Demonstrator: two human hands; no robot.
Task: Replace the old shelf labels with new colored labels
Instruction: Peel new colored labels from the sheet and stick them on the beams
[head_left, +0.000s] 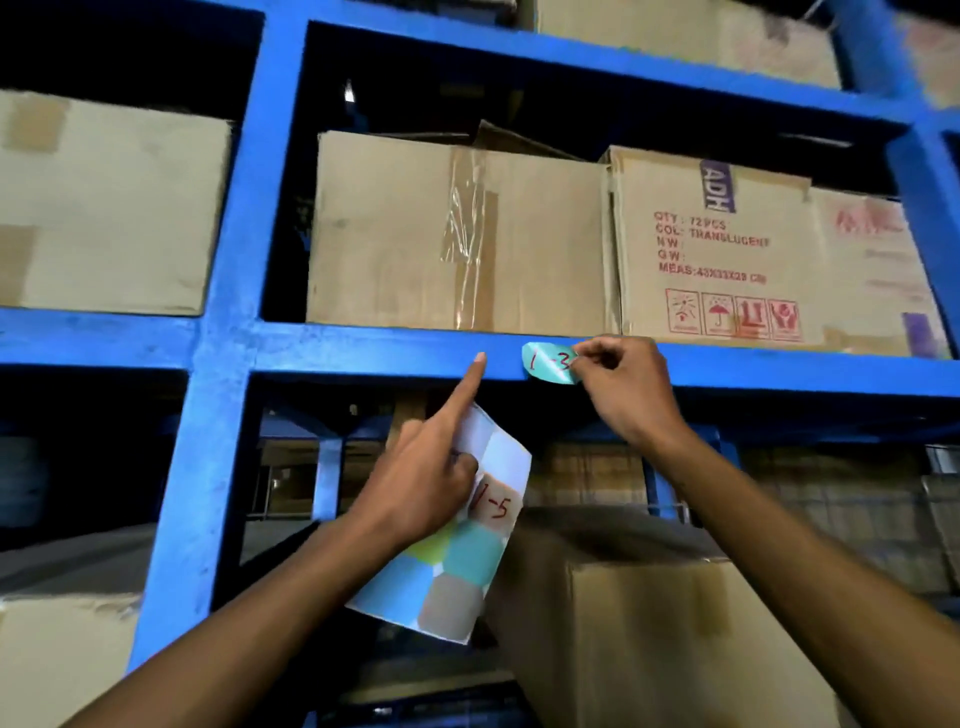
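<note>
Teal label (549, 364) in right hand (626, 387)

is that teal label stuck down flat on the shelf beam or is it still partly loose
Partly loose. The teal label lies against the blue beam, but its right end is pinched by the right hand and its lower edge curls past the beam.
</note>
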